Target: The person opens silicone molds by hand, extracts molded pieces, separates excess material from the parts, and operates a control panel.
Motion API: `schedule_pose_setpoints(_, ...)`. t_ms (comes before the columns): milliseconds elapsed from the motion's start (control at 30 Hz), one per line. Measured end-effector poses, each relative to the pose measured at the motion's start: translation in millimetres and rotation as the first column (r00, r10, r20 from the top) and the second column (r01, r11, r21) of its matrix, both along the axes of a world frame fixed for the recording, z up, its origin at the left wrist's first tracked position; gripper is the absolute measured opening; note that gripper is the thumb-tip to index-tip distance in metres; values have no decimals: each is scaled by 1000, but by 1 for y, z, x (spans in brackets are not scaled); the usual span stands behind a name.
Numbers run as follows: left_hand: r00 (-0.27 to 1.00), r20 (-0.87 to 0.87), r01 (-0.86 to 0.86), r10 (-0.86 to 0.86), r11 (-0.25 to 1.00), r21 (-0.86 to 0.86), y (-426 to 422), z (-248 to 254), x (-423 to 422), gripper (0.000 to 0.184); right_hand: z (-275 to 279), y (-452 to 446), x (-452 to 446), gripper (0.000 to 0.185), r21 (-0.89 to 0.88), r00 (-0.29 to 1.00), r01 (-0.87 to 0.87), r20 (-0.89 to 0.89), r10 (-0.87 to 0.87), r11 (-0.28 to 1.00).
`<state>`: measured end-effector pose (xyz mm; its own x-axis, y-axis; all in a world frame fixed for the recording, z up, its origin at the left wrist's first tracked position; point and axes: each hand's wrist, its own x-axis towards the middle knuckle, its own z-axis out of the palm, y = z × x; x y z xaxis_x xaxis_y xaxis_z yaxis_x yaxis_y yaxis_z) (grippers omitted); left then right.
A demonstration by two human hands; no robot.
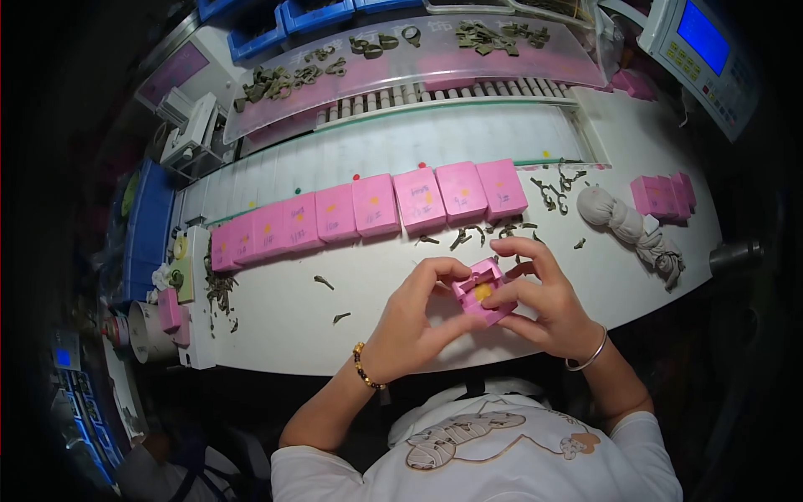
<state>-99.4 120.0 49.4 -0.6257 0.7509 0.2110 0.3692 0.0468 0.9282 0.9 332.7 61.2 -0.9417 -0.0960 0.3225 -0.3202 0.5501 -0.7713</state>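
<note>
Near the front edge of the white table, both my hands are on a small pink block (483,303) with a hollow in its face and a yellow patch inside. My left hand (416,309) grips its left side, thumb along the lower edge. My right hand (544,297) has its fingers closed around the right side, one fingertip at the yellow patch. Behind them stands a row of pink blocks (335,219) with handwritten marks. Small dark greenish pieces (464,238) lie scattered between the row and my hands.
A tied white cloth bundle (623,224) lies on the right, beside more pink blocks (661,197). At the back, a translucent sheet (401,71) carries piles of greenish pieces above rollers. A keypad device with a blue screen (703,38) stands top right. Blue bins (314,15) line the back.
</note>
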Motion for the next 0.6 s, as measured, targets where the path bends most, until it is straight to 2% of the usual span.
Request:
schedule_pose_setpoints(67, 991, 126, -51, 50, 999, 9, 0, -6, -5, 36, 2, -1, 1, 31, 43, 1000, -4, -15, 5, 999)
schedule_pose_setpoints(100, 993, 106, -52, 46, 997, 51, 2, -5, -7, 26, 3, -1, 1, 32, 86, 999, -3, -34, 6, 996)
schedule_pose_setpoints(333, 964, 254, -84, 84, 996, -10, 6, -3, -12, 27, 2, -4, 4, 34, 190, 992, 13, -126, 12, 982)
schedule_pose_setpoints(400, 974, 207, -101, 90, 994, 41, 6, -5, -11, 24, 2, -6, 6, 36, 149, 996, 32, -90, -19, 988)
schedule_pose_setpoints(533, 973, 216, -99, 87, 994, 43, 4, -4, -9, 25, 1, -11, 5, 38, 119, 994, 54, -97, -43, 991)
schedule_pose_setpoints(600, 957, 290, -14, 9, 1000, 16, 2, -1, -8, 31, -8, -9, 3, 37, -1, 998, 45, -33, -45, 999)
